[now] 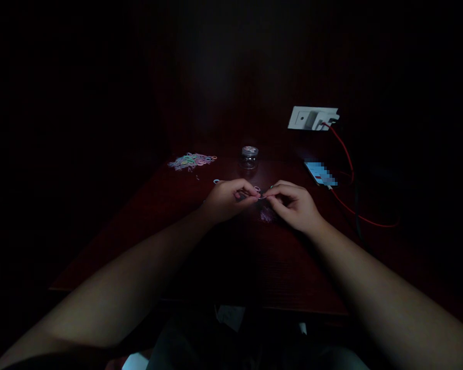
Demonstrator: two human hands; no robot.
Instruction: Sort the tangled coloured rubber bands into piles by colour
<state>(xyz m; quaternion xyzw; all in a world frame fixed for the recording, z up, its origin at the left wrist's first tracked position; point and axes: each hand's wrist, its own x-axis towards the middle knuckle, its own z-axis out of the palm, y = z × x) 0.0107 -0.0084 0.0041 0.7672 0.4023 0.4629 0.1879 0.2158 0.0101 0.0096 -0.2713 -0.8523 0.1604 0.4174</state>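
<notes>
Above the dark red table (139,246), the left hand (231,199) and right hand (295,204) pinch a small pale band (261,198) between their fingertips, near a purple bundle (267,214)

Having bands (193,162) beyond and left of the fingers (250,188) on the table (135,218), jar (249,158) beyond, phone (318,173) right, bunch (267,215) just nearer, socket (301,118) above and behind phone.
</notes>
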